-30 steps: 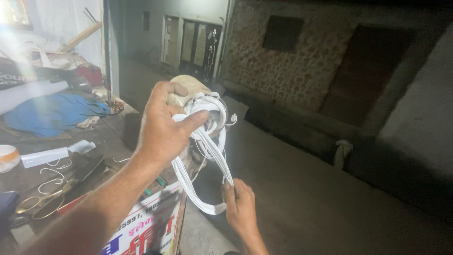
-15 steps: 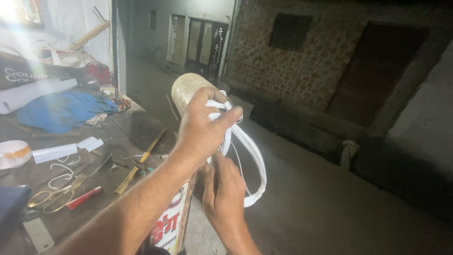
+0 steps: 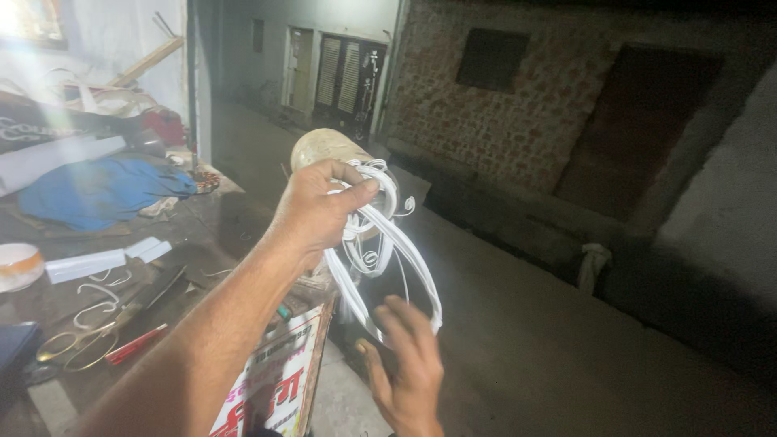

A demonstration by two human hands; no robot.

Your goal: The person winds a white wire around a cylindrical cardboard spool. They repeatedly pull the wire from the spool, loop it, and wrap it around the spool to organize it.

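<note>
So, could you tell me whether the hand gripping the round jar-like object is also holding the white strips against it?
Yes, the left hand wraps around the round object and pins the white strips against it.

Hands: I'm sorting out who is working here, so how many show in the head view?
2. The left hand grips the white strips against a round roll; the right hand is below, at the loop's bottom.

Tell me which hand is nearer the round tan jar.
Left. The left hand grips the tan jar with the white strip loops; the right hand is below, at the loops' lower end.
</note>
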